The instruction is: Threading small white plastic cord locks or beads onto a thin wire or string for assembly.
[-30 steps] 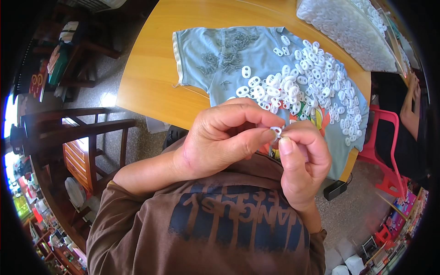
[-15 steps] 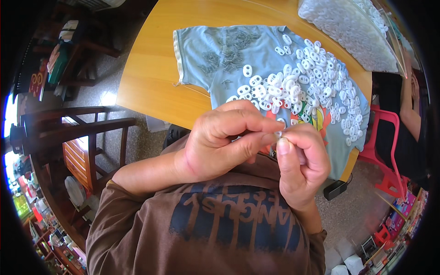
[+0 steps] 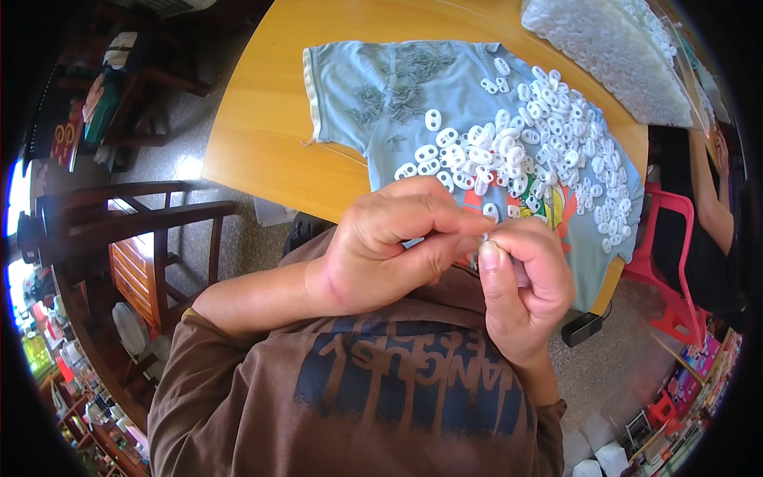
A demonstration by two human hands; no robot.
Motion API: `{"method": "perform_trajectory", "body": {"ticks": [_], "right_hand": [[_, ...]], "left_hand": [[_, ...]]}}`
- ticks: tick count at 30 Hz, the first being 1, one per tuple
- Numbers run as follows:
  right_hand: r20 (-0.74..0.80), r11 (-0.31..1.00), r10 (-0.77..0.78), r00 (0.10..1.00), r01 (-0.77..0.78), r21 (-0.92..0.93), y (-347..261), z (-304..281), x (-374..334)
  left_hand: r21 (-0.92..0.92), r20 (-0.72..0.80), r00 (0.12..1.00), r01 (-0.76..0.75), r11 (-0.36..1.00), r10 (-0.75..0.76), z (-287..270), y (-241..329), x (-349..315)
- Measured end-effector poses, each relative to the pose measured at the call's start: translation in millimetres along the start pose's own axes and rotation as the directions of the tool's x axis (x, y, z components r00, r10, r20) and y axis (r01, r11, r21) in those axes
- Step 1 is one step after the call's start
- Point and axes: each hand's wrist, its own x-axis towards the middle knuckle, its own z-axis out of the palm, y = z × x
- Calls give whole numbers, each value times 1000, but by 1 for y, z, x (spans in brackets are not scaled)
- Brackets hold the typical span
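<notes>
My left hand point(image 3: 397, 242) is closed, its thumb and index finger pinched together. Its tips meet those of my right hand point(image 3: 526, 286), whose thumb presses against its bent index finger. A tiny whitish bit point(image 3: 486, 237) shows between the fingertips; the rest is hidden by the fingers. Just beyond my hands, many white oval plastic pieces with two holes point(image 3: 481, 155) lie heaped on a light blue T-shirt point(image 3: 338, 87). Small thin grey pieces point(image 3: 405, 95) are scattered in a pile on the shirt's upper left part. One white piece point(image 3: 491, 211) lies right behind my fingertips.
The shirt is spread over a yellow wooden table point(image 3: 262, 119). A large clear bag of white pieces point(image 3: 608, 60) stands at the far right. Beside the table are a red plastic chair point(image 3: 675, 238), another person's arm point(image 3: 711, 191) and a dark wooden chair point(image 3: 159, 238) at left.
Both hands stay pinched together in nearly the same place. The view has shifted very slightly, and nothing on the table has visibly moved.
</notes>
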Motion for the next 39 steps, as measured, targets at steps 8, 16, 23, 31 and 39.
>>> {"method": "perform_trajectory", "body": {"ticks": [8, 16, 23, 31, 39], "right_hand": [[51, 998, -43, 998, 41, 41, 1, 0, 0], [-88, 993, -57, 994, 66, 101, 2, 5, 3], [-63, 999, 3, 998, -1, 38, 4, 6, 1], [2, 1000, 13, 1000, -13, 11, 1, -2, 12], [211, 709, -199, 957, 290, -643, 32, -36, 58]], "left_hand": [[-210, -69, 986, 133, 969, -150, 1, 4, -1], [-279, -66, 982, 153, 948, -178, 3, 1, 0], [-312, -40, 966, 232, 921, -257, 6, 2, 0], [-365, -60, 957, 243, 899, -283, 5, 1, 0], [-525, -169, 919, 221, 822, -356, 2, -4, 4]]}}
